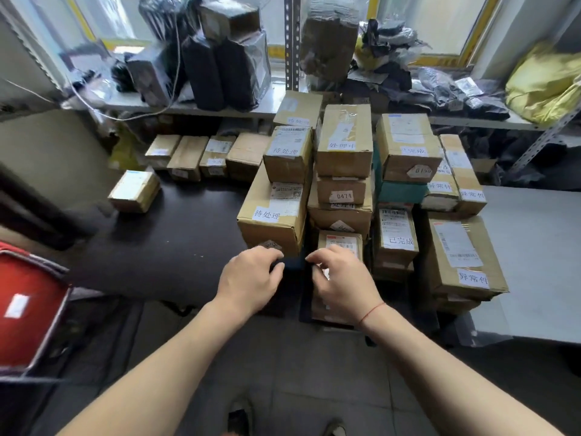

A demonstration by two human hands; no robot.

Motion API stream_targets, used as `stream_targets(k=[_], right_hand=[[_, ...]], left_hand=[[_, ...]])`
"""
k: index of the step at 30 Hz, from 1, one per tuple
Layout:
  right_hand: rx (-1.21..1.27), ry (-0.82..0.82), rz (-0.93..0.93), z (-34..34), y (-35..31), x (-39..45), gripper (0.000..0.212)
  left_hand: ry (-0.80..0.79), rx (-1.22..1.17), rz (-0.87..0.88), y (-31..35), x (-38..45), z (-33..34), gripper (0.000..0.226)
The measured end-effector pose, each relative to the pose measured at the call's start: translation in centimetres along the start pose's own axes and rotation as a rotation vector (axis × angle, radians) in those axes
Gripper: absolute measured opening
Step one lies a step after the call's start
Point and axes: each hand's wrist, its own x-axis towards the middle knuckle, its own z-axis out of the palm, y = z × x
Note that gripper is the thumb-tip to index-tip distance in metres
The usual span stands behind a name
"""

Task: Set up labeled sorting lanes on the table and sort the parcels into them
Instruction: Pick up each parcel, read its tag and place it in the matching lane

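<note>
My left hand (251,278) and right hand (341,280), fingers curled at the dark table's (176,247) near edge, seemingly pinching something I cannot make out, labelled parcel stacks (342,171) just behind.

right hand (342,278) hiding small parcel's (341,243) front, red bin (28,313) cropped left
</note>
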Motion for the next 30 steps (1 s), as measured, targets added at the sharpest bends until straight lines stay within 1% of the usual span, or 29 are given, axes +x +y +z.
stream_targets(k=[5, 11, 15, 20, 23, 30], right_hand=[[-0.094, -0.012, -0.113, 4.8, -7.1, 2.6, 0.02], [-0.083, -0.096, -0.071, 12.2, -16.6, 7.6, 0.024], [-0.082, -0.144, -0.035, 16.1, -21.1, 11.4, 0.028], [-0.102, -0.219, -0.005, 19.4, -24.0, 16.1, 0.031], [-0.076, -0.254, 0.031, 21.1, -24.3, 19.7, 0.03], [0.012, -0.309, 0.044, 25.3, -25.2, 27.9, 0.027]], left_hand=[[0.095, 0.068, 0.007, -8.4, -1.0, -3.1, 0.02], [0.067, 0.037, -0.075, -20.4, -1.2, -7.7, 0.029], [0.054, 0.014, -0.149, -27.5, -0.2, -10.1, 0.03], [0.038, -0.015, -0.227, -33.7, 2.3, -11.4, 0.035], [0.034, -0.008, -0.283, -36.4, 4.3, -12.1, 0.039], [0.012, 0.009, -0.402, -42.0, 9.1, -13.7, 0.045]])
